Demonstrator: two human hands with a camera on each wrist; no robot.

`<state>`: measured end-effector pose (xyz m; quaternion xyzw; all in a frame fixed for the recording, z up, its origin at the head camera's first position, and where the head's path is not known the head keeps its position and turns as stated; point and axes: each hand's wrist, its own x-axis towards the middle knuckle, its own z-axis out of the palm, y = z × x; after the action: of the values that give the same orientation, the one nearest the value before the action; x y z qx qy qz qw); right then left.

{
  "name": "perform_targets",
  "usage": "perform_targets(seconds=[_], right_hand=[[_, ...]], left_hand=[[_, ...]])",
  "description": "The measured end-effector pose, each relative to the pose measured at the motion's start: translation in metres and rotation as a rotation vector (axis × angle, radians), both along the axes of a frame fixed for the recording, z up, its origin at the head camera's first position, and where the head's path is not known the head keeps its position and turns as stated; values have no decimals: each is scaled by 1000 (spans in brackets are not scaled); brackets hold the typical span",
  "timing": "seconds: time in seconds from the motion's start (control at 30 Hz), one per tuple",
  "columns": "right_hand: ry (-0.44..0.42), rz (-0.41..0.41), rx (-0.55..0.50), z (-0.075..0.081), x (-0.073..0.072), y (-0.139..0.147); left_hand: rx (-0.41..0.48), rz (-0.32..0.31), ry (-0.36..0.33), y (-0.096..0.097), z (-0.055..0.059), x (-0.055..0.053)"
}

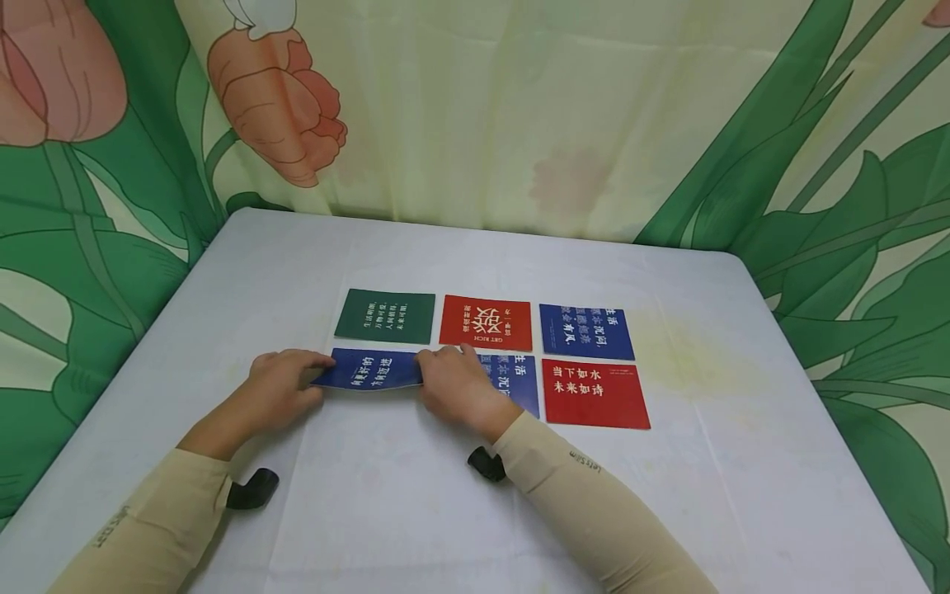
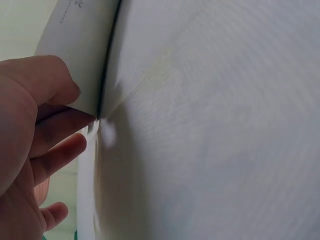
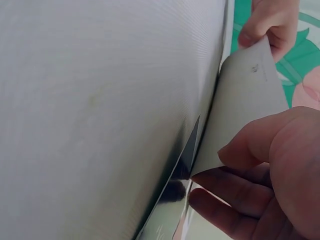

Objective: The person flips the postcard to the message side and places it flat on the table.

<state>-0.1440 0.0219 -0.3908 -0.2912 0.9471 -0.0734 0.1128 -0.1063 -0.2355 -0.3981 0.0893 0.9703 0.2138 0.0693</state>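
Observation:
Between both hands a blue card (image 1: 374, 369) with white lettering is held by its two short sides, its near edge tipped up off the table. My left hand (image 1: 278, 386) pinches the left end between thumb and fingers. The right end is pinched by my right hand (image 1: 463, 384), which partly covers another blue card (image 1: 515, 386) lying beneath it. From the wrist views the held card shows its pale back (image 2: 87, 55), slightly bowed. Behind it lie a green card (image 1: 386, 317) and a red card (image 1: 486, 322).
To the right, a blue card (image 1: 586, 332) lies behind a red card (image 1: 596, 393), completing two rows on the white table (image 1: 416, 511). A curtain (image 1: 475, 115) printed with flowers and leaves hangs behind the table. Black wrist cameras (image 1: 253, 489) are strapped under the beige sleeves (image 1: 609, 503).

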Motion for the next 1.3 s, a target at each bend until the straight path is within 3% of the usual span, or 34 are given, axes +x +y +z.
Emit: perform_targets(seconds=[0.17,0.47,0.7,0.97,1.1,1.3], right_hand=[[21,-12,-51,1,-1,2],[-65,-58,-271,0,0,7],[-121,-107,-372,0,1,10],[-134,-188,-578,-2,4,14],[-104,-169,-629,-3,5,15],[-109,-165,-640,-3,5,15]], left_hand=[[42,9,39,-2,1,0],[147,78,111,-2,1,4],[179,90,89,-3,3,5],[286,193,-3,-4,5,7],[326,195,22,-4,6,9],[310,181,45,-4,6,9]])
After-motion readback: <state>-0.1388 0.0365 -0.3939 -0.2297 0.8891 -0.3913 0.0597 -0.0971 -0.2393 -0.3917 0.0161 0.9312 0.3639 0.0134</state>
